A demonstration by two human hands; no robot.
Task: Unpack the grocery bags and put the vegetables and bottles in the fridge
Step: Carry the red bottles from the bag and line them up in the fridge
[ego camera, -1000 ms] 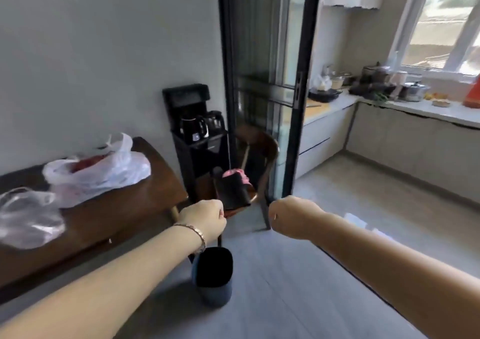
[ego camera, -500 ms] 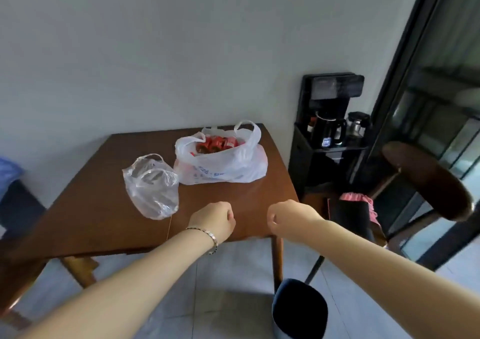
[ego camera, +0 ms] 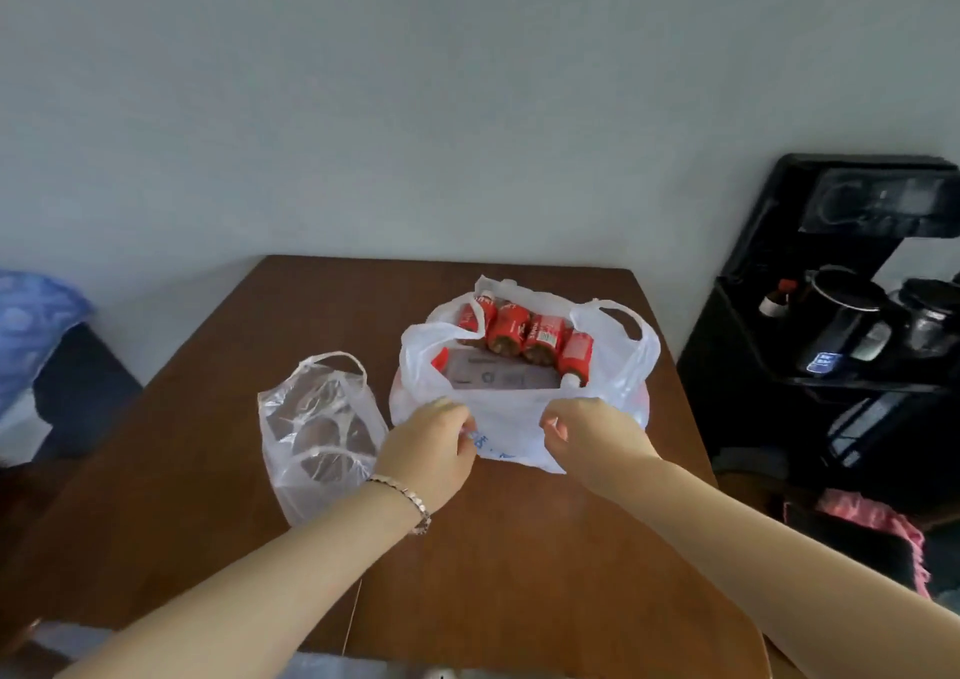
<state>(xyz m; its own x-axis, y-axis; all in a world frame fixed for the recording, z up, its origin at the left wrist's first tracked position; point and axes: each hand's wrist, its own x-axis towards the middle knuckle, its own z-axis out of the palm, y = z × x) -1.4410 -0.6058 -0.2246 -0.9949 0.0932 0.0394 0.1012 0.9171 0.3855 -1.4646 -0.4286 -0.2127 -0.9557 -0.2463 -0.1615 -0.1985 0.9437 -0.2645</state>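
Since half a second ago: both hands have advanced from the table's near edge onto the white bag, and the view has closed in on the table.

Left hand [ego camera: 431, 449], bracelet [ego camera: 410, 502] at the wrist: fingers curled, pinching the near rim of the white bag [ego camera: 511, 431]. Right hand [ego camera: 592, 429]: likewise curled on the same rim, a little to the right. The two are apart, with the bag mouth open between and beyond them.

Inside the bag: four red-labelled bottles [ego camera: 524, 336] lying side by side at the far side, and a flat grey box [ego camera: 493, 377] in front of them. The bag sits on the far right part of the brown table [ego camera: 519, 564]. Just beside it on the left is a clear bag [ego camera: 317, 429], slumped, loop handles up.

Handling estimate: the film is thin, limp and slippery, so the rim will stretch rather than lift the load. The bottles look rigid, fairly heavy and free to roll; grip each round the body.

Not resolved: contents of the clear bag (dark rounded shapes only), anything beneath the box, the box print, and the fingertips, which are hidden by the knuckles. No fridge is in view. The black stand [ego camera: 831, 325] on the right is cut off by the frame edge.
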